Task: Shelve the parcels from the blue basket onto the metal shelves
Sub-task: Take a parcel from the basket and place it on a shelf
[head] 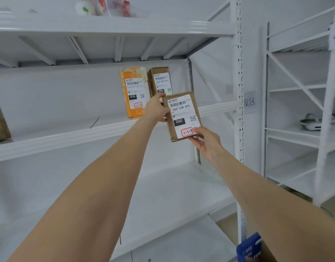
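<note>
A small brown cardboard parcel [182,116] with a white label reading 060 is held upright in front of the middle metal shelf [68,137]. My left hand [156,109] grips its upper left edge. My right hand [205,141] pinches its lower right corner from below. On the shelf behind it stand an orange parcel [134,91] and another brown parcel [160,80], both upright with labels facing me. A corner of the blue basket [249,248] shows at the bottom right.
A brown box [0,121] sits at the left end of the same shelf. Bagged items [106,6] lie on the top shelf. A perforated white upright [239,110] stands right of the parcel. A second white rack [304,110] stands further right.
</note>
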Tool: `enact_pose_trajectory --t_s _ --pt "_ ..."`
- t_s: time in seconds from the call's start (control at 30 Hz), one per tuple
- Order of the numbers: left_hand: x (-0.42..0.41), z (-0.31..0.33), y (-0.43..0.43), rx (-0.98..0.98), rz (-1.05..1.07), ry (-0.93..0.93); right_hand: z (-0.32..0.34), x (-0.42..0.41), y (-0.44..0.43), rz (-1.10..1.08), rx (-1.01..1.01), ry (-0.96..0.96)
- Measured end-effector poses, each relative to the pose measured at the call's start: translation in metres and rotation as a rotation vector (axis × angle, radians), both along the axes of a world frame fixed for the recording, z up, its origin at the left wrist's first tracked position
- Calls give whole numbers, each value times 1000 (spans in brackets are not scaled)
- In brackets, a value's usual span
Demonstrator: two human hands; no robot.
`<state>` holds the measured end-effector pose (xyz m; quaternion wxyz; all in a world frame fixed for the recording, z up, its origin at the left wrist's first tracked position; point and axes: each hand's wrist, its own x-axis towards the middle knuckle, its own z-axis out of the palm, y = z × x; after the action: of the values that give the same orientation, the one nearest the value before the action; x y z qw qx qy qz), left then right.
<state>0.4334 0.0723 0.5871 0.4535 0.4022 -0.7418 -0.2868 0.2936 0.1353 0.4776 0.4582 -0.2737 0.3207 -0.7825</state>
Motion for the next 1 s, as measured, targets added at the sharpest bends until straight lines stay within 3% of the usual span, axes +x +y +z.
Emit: enact_pose_trajectory --t_s 0.53,0.83,1.0 --pt "-168 71 -31 -175 152 -41 74 -172 -71 32 -155 143" --pt "-217 81 -64 -221 245 -113 87 -225 -130 -125 -62 435" --pt "-229 81 -93 -201 232 -123 89 -235 -157 -308 59 730"
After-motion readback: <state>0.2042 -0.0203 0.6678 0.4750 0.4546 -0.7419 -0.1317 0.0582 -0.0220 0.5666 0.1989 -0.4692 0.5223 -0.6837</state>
